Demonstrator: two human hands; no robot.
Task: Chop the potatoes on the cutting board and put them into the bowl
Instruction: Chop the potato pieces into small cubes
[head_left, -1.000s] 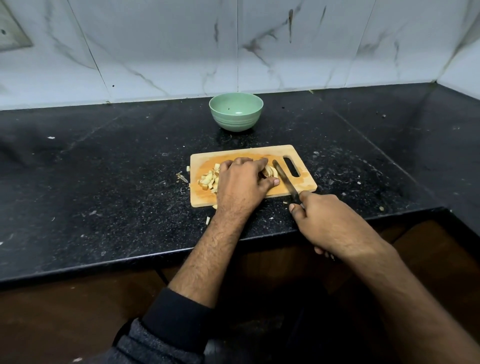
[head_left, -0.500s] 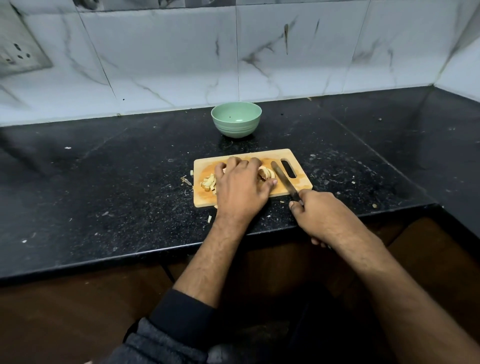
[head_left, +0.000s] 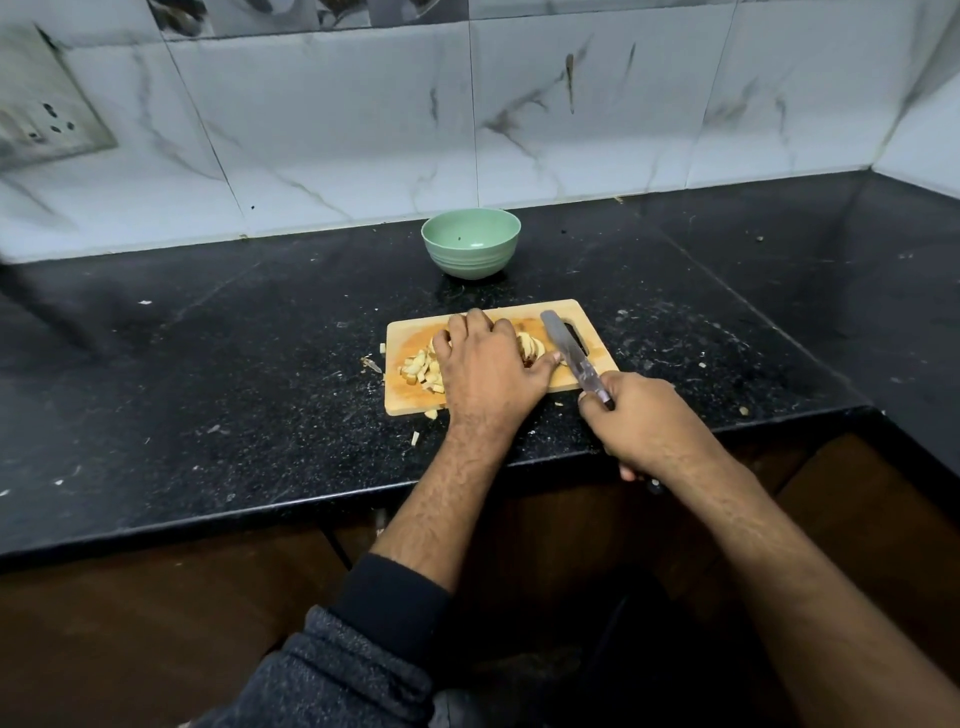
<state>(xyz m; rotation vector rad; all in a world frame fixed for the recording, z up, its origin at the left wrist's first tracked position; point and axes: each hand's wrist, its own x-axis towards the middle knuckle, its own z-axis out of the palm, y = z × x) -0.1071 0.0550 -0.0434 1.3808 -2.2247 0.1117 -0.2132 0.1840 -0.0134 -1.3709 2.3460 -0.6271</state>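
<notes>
Wooden cutting board (head_left: 592, 364) bears potato pieces (head_left: 422, 370) pressed, seemingly, under the left hand (head_left: 488, 364), while a knife (head_left: 569, 353) is gripped by the right hand (head_left: 641, 421)

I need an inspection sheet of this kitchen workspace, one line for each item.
Surface: black stone counter, speckled with crumbs.
Job's things: wooden cutting board; chopped potato pieces on it; green bowl behind the board, no potato in it.
Clutter: stray potato bits off the board's near edge.
Hands: left hand presses on the potato; right hand grips the knife.
Cables: nothing seen.
Surroundings: marble-pattern wall tiles, wall socket.
</notes>
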